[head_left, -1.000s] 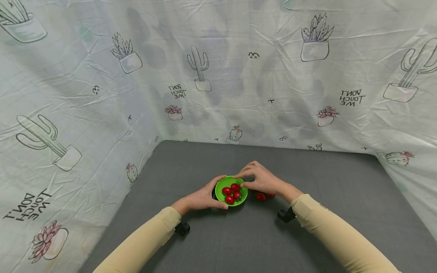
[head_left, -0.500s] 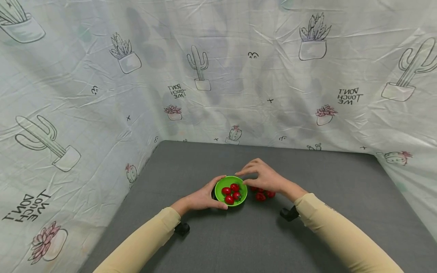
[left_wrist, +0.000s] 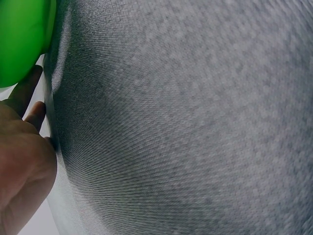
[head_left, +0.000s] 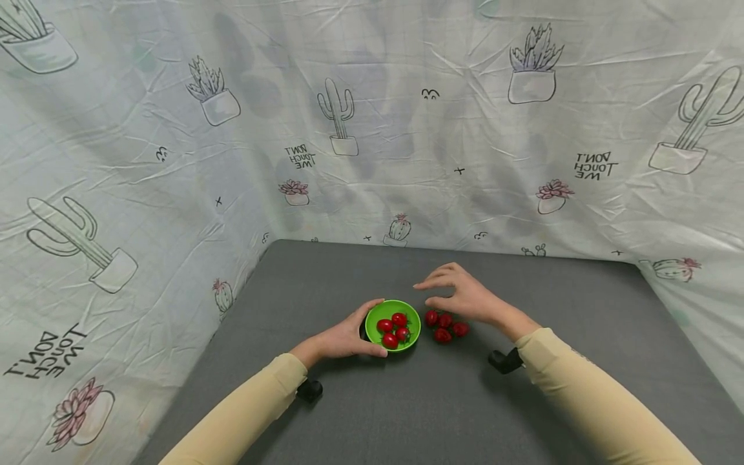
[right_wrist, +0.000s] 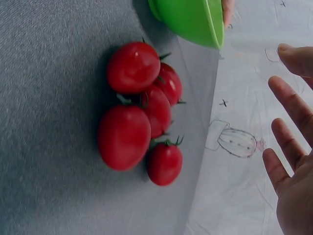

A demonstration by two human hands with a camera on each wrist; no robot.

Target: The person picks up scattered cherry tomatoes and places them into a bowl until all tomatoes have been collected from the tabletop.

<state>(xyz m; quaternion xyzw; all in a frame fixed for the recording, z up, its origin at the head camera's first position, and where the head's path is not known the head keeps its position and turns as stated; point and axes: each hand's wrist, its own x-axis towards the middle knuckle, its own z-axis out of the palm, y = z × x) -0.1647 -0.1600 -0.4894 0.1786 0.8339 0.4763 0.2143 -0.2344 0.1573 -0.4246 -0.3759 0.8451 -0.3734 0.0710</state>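
Green bowl (head_left: 391,310) holds four tomatoes (head_left: 385,326), the left hand (head_left: 349,336) gripping its side. Five loose tomatoes (right_wrist: 157,112) lie just beside it. The right hand (head_left: 462,296) hovers near them, empty and relaxed. Filling seems the current step; next likely calls for pinching another tomato.

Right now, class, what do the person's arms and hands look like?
The left sleeve and right sleeve are long and pale beige; the right bears a faint dark mark, too small to read. A small black device shows at each wrist. The left hand and right hand wear no gloves.
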